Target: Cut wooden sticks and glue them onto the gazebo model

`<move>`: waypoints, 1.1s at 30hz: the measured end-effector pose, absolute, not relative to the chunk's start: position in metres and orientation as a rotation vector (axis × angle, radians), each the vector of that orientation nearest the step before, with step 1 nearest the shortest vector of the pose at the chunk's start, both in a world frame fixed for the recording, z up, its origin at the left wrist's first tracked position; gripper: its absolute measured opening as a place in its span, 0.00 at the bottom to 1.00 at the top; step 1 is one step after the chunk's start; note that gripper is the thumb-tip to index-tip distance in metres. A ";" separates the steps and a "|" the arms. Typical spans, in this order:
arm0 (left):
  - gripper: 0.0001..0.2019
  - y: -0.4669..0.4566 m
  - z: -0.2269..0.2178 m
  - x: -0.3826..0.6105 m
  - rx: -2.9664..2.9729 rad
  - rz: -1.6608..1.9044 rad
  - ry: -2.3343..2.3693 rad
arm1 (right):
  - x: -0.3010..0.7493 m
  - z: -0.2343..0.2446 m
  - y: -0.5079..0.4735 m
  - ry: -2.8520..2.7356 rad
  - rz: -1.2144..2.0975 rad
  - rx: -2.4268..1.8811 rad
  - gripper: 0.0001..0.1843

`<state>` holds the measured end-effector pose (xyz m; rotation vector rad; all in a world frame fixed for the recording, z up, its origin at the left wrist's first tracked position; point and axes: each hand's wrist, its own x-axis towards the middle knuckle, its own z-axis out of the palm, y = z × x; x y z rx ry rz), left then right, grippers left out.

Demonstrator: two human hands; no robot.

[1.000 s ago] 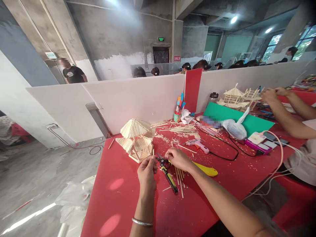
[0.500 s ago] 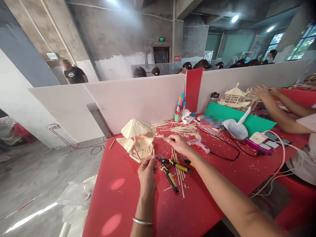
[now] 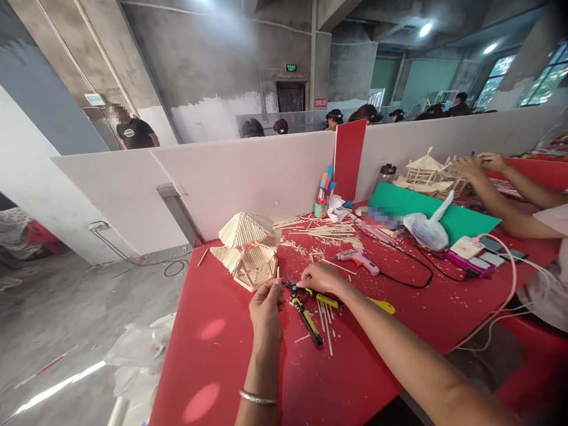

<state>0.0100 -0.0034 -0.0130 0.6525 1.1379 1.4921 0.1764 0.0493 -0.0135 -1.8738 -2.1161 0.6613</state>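
Pinching a short stick (image 3: pixel 278 274) upright, left hand (image 3: pixel 266 310) sits just left of the cutters (image 3: pixel 306 318), handles pointing nearward; right hand (image 3: pixel 322 277) covers their head, grip unclear.

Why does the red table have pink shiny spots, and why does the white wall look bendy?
Head view: the pink spots on the table are likely glare from ceiling lamps; the wide lens bows the white divider; a patch behind the glue gun is blurred.

model (image 3: pixel 248 251) left of pliers (image 3: pixel 305 312), sticks (image 3: pixel 331 231) behind (scattered)
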 end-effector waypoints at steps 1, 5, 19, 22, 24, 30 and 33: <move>0.19 -0.003 -0.013 0.010 0.650 1.493 1.139 | 0.174 -0.014 0.049 -2.118 0.684 -1.873 0.07; 0.19 -0.002 -0.014 0.008 0.635 1.503 1.150 | 0.169 -0.011 0.053 -2.062 0.658 -1.869 0.08; 0.18 -0.003 -0.015 0.007 0.646 1.500 1.138 | 0.184 0.065 0.093 -1.916 0.326 -1.790 0.22; 0.19 -0.002 -0.016 0.006 0.637 1.502 1.141 | 0.187 0.068 0.099 -1.952 0.284 -1.786 0.20; 0.19 -0.001 -0.018 0.007 0.634 1.503 1.141 | 0.189 0.066 0.098 -2.001 0.279 -1.774 0.12; 0.19 -0.001 -0.016 0.008 0.639 1.494 1.135 | 0.190 0.035 0.074 -2.248 0.507 -1.779 0.15; 0.20 -0.002 -0.014 0.010 0.635 1.484 1.130 | 0.185 0.017 0.063 -2.317 0.672 -1.812 0.13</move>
